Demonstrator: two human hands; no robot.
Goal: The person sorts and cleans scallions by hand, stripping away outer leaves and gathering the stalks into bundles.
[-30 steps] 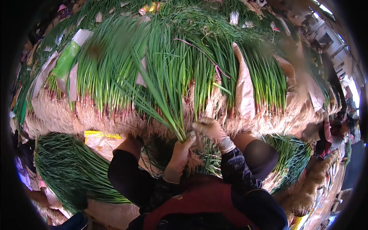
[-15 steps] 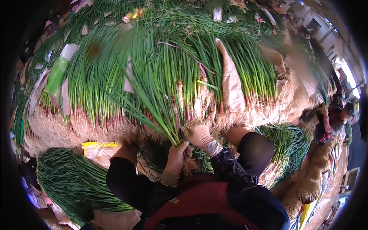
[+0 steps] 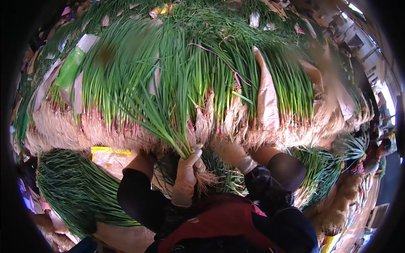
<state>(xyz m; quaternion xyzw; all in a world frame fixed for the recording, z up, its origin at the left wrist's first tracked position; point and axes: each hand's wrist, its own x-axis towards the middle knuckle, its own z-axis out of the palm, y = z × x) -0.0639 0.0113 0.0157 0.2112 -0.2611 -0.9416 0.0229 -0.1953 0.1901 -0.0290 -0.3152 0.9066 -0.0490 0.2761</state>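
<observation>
My left hand (image 3: 186,173), in a pale glove, is closed around the lower stems of a small bunch of green onions (image 3: 172,137). Long leaves fan up and to the left from it, and hairy roots hang out below the fist. To its right, my gloved right hand (image 3: 231,154) is smeared by motion beside the root ends of the big row of green onions (image 3: 139,101); its fingers cannot be made out. A few loose green onions with tangled roots (image 3: 204,118) lie on the front of that row, just above my hands.
A pink tie (image 3: 237,78) and a brown paper strip (image 3: 265,97) lie on the row. At lower left is another green onion heap (image 3: 80,185), with one more pile (image 3: 320,168) at right. A person (image 3: 371,158) sits at far right, holding a bunch.
My right hand has come away from the bunch and moved right. My left hand still grips the bunch, slightly higher and further left. The whole view has shifted a little.
</observation>
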